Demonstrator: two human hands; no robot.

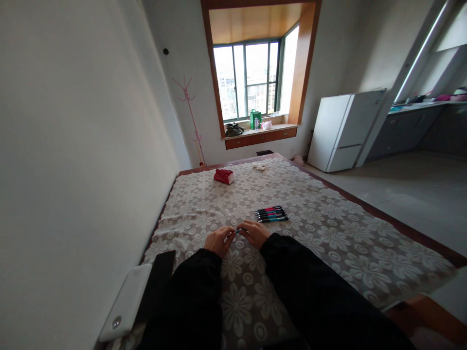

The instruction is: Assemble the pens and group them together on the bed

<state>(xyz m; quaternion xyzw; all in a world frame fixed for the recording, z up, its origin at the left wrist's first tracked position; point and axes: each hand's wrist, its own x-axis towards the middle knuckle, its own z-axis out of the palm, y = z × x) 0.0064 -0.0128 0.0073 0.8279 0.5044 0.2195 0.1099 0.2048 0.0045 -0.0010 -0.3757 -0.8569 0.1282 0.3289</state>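
White device [126, 302] with a small round button at the near left corner of the tabletop [365, 253], a flat black item [158, 284] touching its right side; can't tell what either is. Tabletop covered with a lace flower-pattern cloth [328, 233], dark red edge showing along the sides. Both arms in black sleeves [197, 291] reach out from the bottom of the view. Left hand [219, 239] rests on the cloth, fingers curled in, pinching the left end of a small teal pen [241, 230]. Right hand [254, 233] just right of it, fingers also curled, gripping the other end of the same pen; the pen sits between the two hands, only a short bit showing, low over the cloth. How far it is off the cloth, can't tell. Just beyond and right of the right hand, a row of pens [272, 213] lies side by side on the cloth, black barrels with pink/red and teal parts, near the hands but not touching them. Further back from the left hand, a red pouch [224, 176] on the cloth, well apart from the pens. Small white crumpled thing [259, 166] at the far edge of the tabletop, right of the pouch. Behind the tabletop: pink coat stand [189, 112] at the wall, bay window [251, 80] with a green bag [255, 119] on its sill. White fridge [345, 131] far right of the window.
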